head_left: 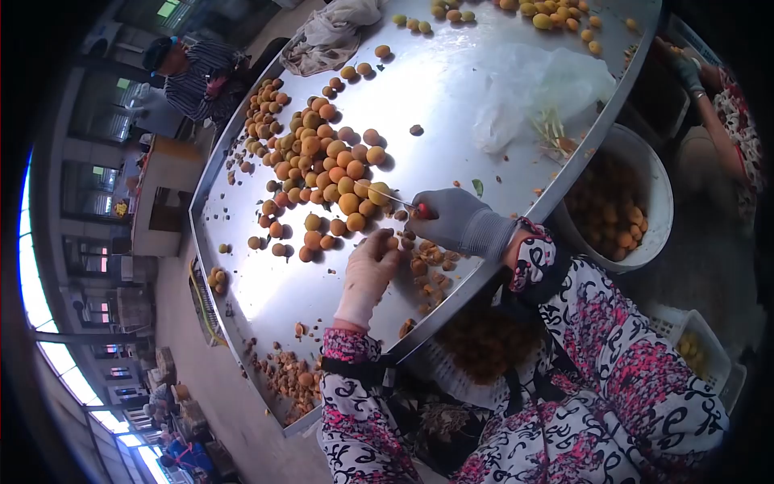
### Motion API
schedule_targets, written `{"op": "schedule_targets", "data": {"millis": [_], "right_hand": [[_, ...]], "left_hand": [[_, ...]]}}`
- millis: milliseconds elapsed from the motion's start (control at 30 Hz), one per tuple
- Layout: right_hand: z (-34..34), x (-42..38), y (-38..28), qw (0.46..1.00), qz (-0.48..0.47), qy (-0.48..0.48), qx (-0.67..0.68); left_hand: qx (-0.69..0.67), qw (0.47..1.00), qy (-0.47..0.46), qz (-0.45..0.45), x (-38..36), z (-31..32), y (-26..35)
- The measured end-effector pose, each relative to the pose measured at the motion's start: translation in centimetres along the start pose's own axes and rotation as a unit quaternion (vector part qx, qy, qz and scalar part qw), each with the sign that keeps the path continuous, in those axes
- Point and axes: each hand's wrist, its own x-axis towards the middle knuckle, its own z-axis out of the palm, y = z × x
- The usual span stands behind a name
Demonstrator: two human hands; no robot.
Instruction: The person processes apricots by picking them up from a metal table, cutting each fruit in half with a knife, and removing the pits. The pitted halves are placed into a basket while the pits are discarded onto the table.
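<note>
My left hand [369,273], in a pale thin glove, is closed with its fingertips around a small orange fruit [391,243] low over the metal table [266,310]. To its right, my right hand [451,219], in a grey knitted glove, grips a knife with a red handle [422,211]. The thin blade [387,194] points up and left over the pile of round orange and yellow-green fruit [326,161]. Cut fruit pieces [431,262] lie just below my right hand.
A white bucket [663,211] of fruit stands at the table's right edge, beside a co-worker's gloved hand [688,73]. Clear plastic [524,89] and a cloth [326,36] lie on the table. A basket [459,379] sits beneath the near edge. Another person [192,81] is beyond the far left edge.
</note>
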Motion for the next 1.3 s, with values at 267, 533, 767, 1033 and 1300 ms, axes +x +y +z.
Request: {"op": "schedule_targets", "data": {"millis": [267,533,767,1033,1300], "right_hand": [[4.3,-1.2,-0.3,0.888,0.125,-0.176,0.405],[4.3,-4.8,-3.3,0.792,0.128,-0.184,0.568],[3.7,-5.3,-0.9,0.991,-0.127,0.005,0.032],[4.5,-6.8,-1.9,0.978,-0.171,-0.084,-0.089],[5.3,-7.1,-2.4,0.985,-0.123,-0.113,-0.039]], "left_hand": [[-0.375,0.921,0.102,0.039,-7.9,-0.7,5.3],[-0.334,0.907,0.203,0.154,-10.3,-1.2,6.9],[-0.597,0.792,0.118,0.054,-11.7,-1.9,5.6],[-0.582,0.805,0.059,0.100,-11.5,-3.2,1.9],[-0.562,0.822,0.069,0.065,-11.8,-3.3,1.4]]}}
